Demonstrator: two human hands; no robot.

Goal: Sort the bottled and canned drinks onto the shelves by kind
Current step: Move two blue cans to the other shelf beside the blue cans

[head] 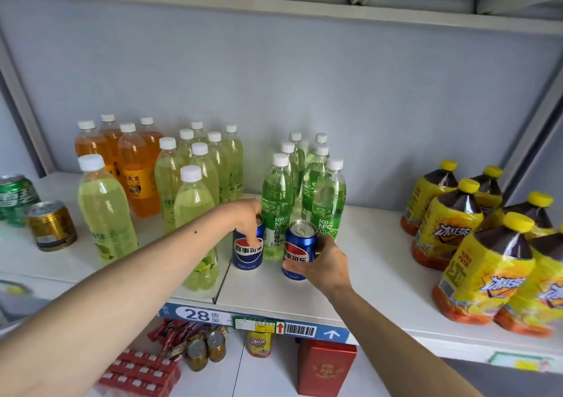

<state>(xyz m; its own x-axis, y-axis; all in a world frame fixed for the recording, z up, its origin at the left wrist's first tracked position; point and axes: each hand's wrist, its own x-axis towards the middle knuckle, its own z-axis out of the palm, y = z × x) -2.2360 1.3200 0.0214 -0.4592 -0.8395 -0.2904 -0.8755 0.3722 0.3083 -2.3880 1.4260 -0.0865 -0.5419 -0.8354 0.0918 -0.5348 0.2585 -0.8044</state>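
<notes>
Two blue Pepsi cans stand at the front of the white shelf (380, 274). My left hand (248, 217) grips the left can (247, 255) from above by its rim. My right hand (323, 262) holds the right can (300, 249) around its side, upright and at shelf level. Directly behind both cans stand several green grape drink bottles (277, 201). To their left are several pale lime bottles (195, 201) and several orange soda bottles (138, 168).
A green can (15, 198) and a gold can (51, 226) stand at the far left. Yellow iced tea bottles (481, 268) crowd the right end. The shelf below holds gold cans (207, 351), red packs (143, 369) and a red box (326, 366).
</notes>
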